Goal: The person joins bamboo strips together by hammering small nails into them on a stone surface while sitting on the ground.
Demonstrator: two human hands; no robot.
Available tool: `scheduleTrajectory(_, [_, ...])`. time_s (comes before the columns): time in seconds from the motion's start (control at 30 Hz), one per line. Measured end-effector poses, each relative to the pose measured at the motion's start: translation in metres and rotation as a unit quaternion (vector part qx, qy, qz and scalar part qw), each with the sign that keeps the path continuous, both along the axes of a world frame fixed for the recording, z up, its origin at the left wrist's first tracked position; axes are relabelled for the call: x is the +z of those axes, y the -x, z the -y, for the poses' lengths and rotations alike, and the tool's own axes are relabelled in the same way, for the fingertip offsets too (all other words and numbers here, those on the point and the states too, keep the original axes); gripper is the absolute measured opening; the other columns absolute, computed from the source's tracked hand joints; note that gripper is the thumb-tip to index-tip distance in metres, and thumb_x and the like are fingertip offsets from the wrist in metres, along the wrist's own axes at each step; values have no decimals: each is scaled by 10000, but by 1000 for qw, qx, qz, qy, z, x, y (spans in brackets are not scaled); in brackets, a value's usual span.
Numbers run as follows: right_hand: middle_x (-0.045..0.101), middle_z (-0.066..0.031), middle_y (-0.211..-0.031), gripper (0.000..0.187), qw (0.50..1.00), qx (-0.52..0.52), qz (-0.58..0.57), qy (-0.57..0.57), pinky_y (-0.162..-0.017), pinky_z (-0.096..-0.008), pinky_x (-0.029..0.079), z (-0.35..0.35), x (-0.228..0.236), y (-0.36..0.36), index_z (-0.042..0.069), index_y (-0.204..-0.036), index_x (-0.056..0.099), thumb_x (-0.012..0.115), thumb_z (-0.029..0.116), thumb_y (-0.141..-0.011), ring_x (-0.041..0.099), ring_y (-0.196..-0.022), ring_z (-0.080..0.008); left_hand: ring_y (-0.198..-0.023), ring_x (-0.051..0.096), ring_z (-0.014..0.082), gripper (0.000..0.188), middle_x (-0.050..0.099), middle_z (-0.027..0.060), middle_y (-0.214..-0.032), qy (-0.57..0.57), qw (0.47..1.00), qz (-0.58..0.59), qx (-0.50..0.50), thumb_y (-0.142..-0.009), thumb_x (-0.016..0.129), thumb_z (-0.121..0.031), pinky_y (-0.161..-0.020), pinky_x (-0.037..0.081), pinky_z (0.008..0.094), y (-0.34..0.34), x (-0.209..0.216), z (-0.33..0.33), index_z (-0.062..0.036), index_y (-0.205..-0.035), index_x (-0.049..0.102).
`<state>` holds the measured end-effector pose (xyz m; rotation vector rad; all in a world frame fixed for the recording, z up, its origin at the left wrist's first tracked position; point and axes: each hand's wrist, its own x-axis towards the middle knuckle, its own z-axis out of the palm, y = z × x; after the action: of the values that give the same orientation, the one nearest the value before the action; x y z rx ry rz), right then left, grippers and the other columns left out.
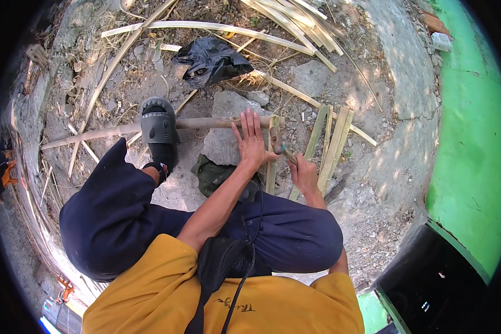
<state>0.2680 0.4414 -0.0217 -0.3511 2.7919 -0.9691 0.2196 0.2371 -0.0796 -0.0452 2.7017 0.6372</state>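
Note:
My left hand (pixel 251 143) lies with fingers stretched out over a long round wooden pole (pixel 206 123), its thumb reaching onto a narrow bamboo strip (pixel 271 177). That strip crosses the pole near its right end. In my right hand (pixel 305 175) is the handle of a hammer (pixel 289 155), the fingers closed around it. The hammer's head is at the strip, just right of my left hand; whether it touches cannot be made out. A flat grey stone (pixel 220 146) sits under the pole. My foot, in a grey slide sandal (pixel 158 127), stands across the pole to the left.
Several split bamboo strips (pixel 335 149) lie right of my right hand. A black plastic bag (pixel 211 60) rests beyond the pole, among more long strips (pixel 303 28). Dark green cloth (pixel 214 173) lies by my knee. A green wall (pixel 473 139) stands at the right.

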Motion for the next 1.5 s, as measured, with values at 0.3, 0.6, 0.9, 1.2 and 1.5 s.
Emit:
scheduleTrajectory(0.3, [664, -166, -796, 214, 994, 103, -38, 13, -586, -518, 530, 4, 1, 9, 56, -1005, 532, 712, 134, -921, 682, -692, -405, -1615, -86, 421, 1710, -26, 222, -1744, -27, 989, -145, 31, -436, 904, -735, -1263, -78, 660, -5, -10, 5, 33, -1648, -26])
scheduleTrajectory(0.6, [654, -191, -773, 203, 991, 118, -49, 38, -570, -518, 519, 0, -6, 8, 47, -1026, 523, 687, 139, -953, 678, -680, -419, -1616, -78, 413, 1698, -20, 222, -1741, -35, 990, -131, 38, -456, 898, -729, -1263, -75, 661, -4, -8, 3, 48, -1641, -37])
scheduleTrajectory(0.9, [642, -185, -767, 193, 992, 93, -66, 46, -566, -499, 519, -12, -8, 7, 51, -1039, 575, 709, 90, -906, 668, -661, -412, -1613, -67, 429, 1682, -8, 220, -1740, -2, 988, -151, 43, -475, 904, -726, -1260, -58, 673, -3, -6, -1, 41, -1640, -35])
scheduleTrajectory(1.2, [599, -171, -681, 123, 993, 88, -59, 55, -556, -503, 495, -8, -15, 14, 57, -995, 572, 681, 109, -969, 646, -626, -416, -1616, -80, 414, 1710, -19, 213, -1742, -10, 993, -113, 32, -452, 898, -738, -1261, -73, 671, -9, -8, -1, 14, -1645, -69])
scheduleTrajectory(1.5, [647, -162, -714, 159, 995, 82, -50, -8, -547, -472, 524, -14, -18, 23, 61, -1015, 592, 702, 53, -901, 659, -627, -403, -1612, -89, 424, 1713, -29, 239, -1735, 27, 993, -111, 28, -451, 890, -760, -1259, -55, 684, -4, -10, 0, 34, -1640, -53])
